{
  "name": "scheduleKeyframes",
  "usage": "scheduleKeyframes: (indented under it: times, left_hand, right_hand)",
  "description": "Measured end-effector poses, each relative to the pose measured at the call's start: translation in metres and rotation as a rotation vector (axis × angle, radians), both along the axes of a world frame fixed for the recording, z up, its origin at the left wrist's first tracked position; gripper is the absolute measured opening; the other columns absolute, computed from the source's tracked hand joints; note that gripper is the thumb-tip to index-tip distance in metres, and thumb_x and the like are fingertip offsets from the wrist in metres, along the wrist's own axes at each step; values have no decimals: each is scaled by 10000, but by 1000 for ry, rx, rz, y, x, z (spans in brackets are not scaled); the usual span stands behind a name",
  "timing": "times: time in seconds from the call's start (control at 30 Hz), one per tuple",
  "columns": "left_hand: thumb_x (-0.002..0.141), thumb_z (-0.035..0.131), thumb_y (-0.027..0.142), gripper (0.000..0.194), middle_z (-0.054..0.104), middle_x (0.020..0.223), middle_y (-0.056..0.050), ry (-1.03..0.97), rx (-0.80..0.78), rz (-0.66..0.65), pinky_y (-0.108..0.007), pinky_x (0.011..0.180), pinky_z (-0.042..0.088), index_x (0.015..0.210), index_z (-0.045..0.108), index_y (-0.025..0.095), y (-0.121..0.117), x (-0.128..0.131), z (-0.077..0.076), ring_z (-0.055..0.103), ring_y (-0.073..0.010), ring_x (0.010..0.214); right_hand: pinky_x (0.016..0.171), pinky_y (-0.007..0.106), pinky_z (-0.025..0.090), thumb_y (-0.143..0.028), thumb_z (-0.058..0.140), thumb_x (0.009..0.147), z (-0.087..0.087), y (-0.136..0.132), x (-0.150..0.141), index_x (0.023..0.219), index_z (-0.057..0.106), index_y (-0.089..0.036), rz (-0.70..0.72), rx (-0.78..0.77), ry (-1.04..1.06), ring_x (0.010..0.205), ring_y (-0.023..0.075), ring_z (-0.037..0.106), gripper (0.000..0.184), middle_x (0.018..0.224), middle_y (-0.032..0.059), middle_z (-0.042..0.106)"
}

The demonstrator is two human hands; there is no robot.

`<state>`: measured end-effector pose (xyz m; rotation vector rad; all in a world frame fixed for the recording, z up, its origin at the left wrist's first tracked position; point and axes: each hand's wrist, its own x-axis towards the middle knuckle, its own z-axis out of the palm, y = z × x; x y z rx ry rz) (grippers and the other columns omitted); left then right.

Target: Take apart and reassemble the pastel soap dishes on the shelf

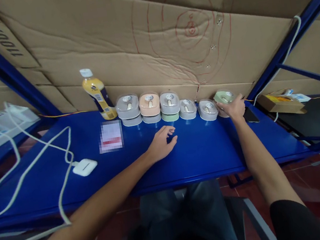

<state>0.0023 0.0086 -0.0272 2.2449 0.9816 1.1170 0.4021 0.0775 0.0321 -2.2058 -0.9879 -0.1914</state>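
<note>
My right hand [234, 107] is closed around the side of a green lidded box [222, 97] at the right end of a row. Under that box part of another pale box shows, mostly hidden by my hand. My left hand [162, 142] is over the blue table, fingers loosely curled and apart, with nothing in it. In front of it stand two-high stacks: a grey box [127, 104], a peach box [149, 102] and a grey box [169, 101] lie on top. Further right are two single grey boxes, one [187, 108] beside the other [207, 109]. All have clear lids.
A yellow drink bottle [99, 96] stands left of the row, with a blurred card [110, 136] before it. A white charger [85, 167] and cables lie on the blue table [202, 149]. A dark phone [251, 115] and an open carton [282, 103] are at the right. Cardboard [100, 37] lines the back.
</note>
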Motion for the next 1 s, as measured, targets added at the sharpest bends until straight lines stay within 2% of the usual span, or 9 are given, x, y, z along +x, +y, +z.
scheduleKeyframes:
  times: [0.17, 0.27, 0.33, 0.4, 0.57, 0.7, 0.8, 0.9, 1.0]
  left_hand:
    - [1007, 652, 320, 242, 753, 1171, -102, -9, -19, -2, -474, 958, 678, 1219, 679, 207, -1, 3, 0, 773, -258, 1048]
    - [1003, 654, 296, 224, 757, 1161, -102, -13, -18, -16, -484, 965, 676, 1205, 681, 206, 0, 3, 0, 774, -262, 1052]
    - [1000, 656, 281, 213, 759, 1150, -97, -14, -15, -20, -479, 964, 676, 1198, 681, 208, 1, 2, 0, 774, -260, 1051]
    - [994, 662, 268, 204, 759, 1134, -89, -18, -13, -17, -466, 957, 676, 1188, 680, 211, 2, 2, -1, 774, -253, 1040]
    - [989, 671, 247, 192, 753, 1126, -81, -24, -7, -12, -443, 951, 676, 1177, 674, 207, 3, 1, -1, 775, -241, 1029]
    - [991, 672, 234, 182, 755, 1130, -73, -15, -11, -8, -430, 956, 676, 1172, 676, 215, 0, 1, 2, 778, -237, 1035]
    - [988, 687, 255, 207, 755, 1149, -84, -17, -5, -16, -444, 971, 675, 1190, 676, 212, -1, 1, 3, 780, -250, 1060]
    - [963, 765, 336, 365, 746, 1236, -107, -4, -23, -31, -488, 1042, 659, 1289, 654, 214, -1, 0, 4, 768, -283, 1153]
    - [869, 901, 458, 723, 688, 1416, -160, 14, -77, -57, -572, 1162, 599, 1467, 574, 218, 3, -4, 4, 716, -348, 1313]
  right_hand:
    - [1238, 755, 413, -556, 761, 877, 10, -20, -30, 1617, 445, -49, 109, 169, -229, 1564, 541, 467, 950, 1630, 361, 509]
    - [1306, 738, 359, -517, 586, 990, 6, -22, -73, 1595, 507, -108, 519, 183, -345, 1618, 492, 408, 735, 1680, 297, 479]
    - [1337, 722, 343, -521, 612, 981, -5, -14, -105, 1583, 540, -130, 812, 89, -351, 1622, 505, 405, 722, 1720, 277, 469]
    - [1339, 734, 333, -507, 656, 953, -17, -4, -132, 1595, 536, -132, 955, -15, -370, 1631, 529, 394, 753, 1755, 266, 455]
    - [1342, 690, 325, -454, 731, 919, -31, -2, -159, 1603, 514, -78, 937, -178, -473, 1649, 528, 369, 810, 1754, 288, 461]
    - [1227, 645, 443, -514, 617, 1016, -22, -31, -155, 1407, 645, -84, 837, -162, -549, 1449, 494, 559, 583, 1503, 304, 653]
    - [1149, 628, 498, -627, 565, 1042, -15, -48, -155, 1331, 684, -84, 730, -123, -511, 1301, 485, 639, 626, 1349, 305, 701]
    - [1091, 655, 541, -703, 646, 982, -11, -53, -157, 1454, 634, -71, 651, -199, -418, 1308, 521, 658, 789, 1402, 331, 689]
    - [1071, 673, 570, -648, 732, 937, -7, -54, -156, 1521, 602, -79, 671, -335, -335, 1319, 539, 686, 826, 1425, 330, 695]
